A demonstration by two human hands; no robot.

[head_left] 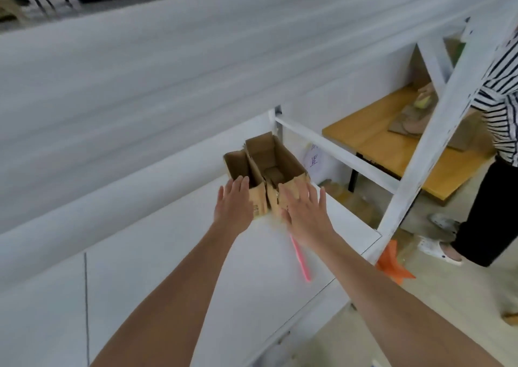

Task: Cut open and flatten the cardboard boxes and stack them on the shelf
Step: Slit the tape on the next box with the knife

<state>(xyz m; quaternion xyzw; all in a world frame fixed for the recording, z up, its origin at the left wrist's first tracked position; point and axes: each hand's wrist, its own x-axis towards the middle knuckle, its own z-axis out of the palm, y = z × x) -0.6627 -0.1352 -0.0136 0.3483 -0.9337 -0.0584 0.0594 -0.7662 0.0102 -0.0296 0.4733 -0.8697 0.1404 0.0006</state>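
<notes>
Two open cardboard boxes stood side by side on the white shelf, near its far right corner. My left hand was spread wide, fingers straight, against the near wall of the left box. My right hand lay flat and open against the right box. A pink cutter lay on the shelf just under my right wrist.

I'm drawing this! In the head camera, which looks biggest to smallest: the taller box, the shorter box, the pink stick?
1. Taller box
2. Shorter box
3. Pink stick: long, very thin, partly hidden under a hand.
</notes>
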